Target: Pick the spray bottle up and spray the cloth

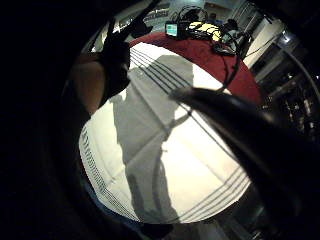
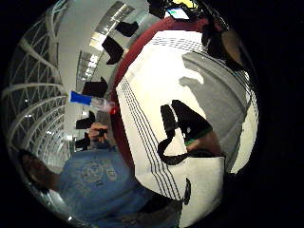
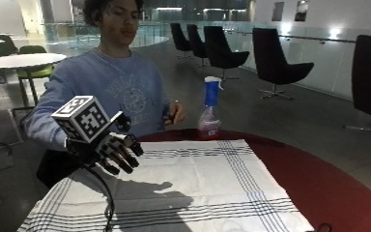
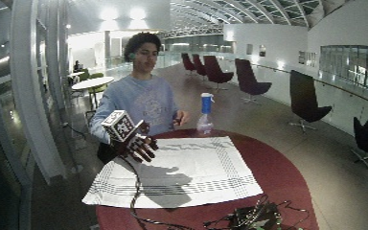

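A clear spray bottle point(image 3: 209, 108) with a blue head and pinkish liquid stands upright on the red table at its far edge, just beyond the cloth; it shows in the wide outside view point(image 4: 204, 115) and the thumb side palm view point(image 2: 92, 101). A white cloth point(image 3: 185, 186) with dark stripes lies spread flat over the table point(image 4: 190, 170). My gloved right hand point(image 3: 111, 152) hovers above the cloth's near left part, fingers spread and relaxed, holding nothing point(image 4: 138, 146). It is well to the left of the bottle. Its shadow falls on the cloth point(image 1: 150, 150).
The red round table point(image 3: 327, 179) extends to the right of the cloth. A tangle of cables and a small device point(image 4: 251, 218) lies at the table's near edge. The person's bare left hand point(image 3: 173, 115) stays raised near the chest. Black chairs point(image 3: 276, 60) stand behind.
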